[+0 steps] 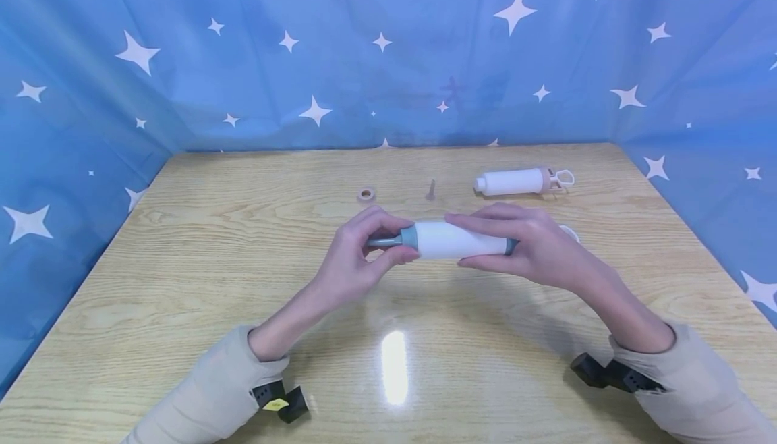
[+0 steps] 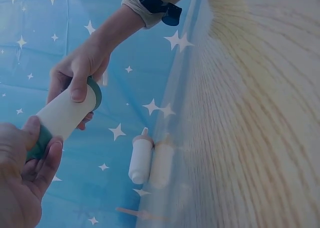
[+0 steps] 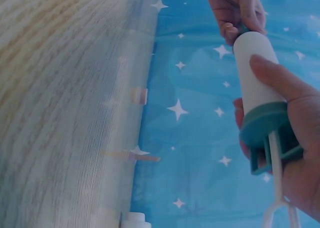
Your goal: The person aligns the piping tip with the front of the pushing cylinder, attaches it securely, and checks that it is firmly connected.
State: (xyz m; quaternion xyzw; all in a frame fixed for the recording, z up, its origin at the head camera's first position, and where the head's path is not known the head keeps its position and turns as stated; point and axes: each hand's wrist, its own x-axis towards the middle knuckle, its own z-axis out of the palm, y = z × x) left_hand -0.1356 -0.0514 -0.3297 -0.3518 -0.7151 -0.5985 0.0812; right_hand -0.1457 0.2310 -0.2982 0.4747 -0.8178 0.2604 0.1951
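A large plunger syringe (image 1: 452, 239) with a white barrel and teal ends is held level above the table between both hands. At its nozzle end, my left hand (image 1: 363, 247) pinches the teal collar (image 1: 409, 237) between thumb and fingers, and a teal nozzle (image 1: 384, 242) extends into the palm. My right hand (image 1: 525, 245) grips the barrel near the other end, thumb and fingers on opposite sides. In the right wrist view, a teal flange (image 3: 265, 123) and a white plunger rod (image 3: 276, 163) with a looped handle lie by the right palm.
A second white syringe (image 1: 512, 182) with a pinkish collar and ring handle lies at the table's back right. Left of it are a small pinkish nozzle-like piece (image 1: 431, 191) and a small ring (image 1: 366, 194). A blue star-patterned curtain (image 1: 388, 46) borders the wooden table (image 1: 200, 262).
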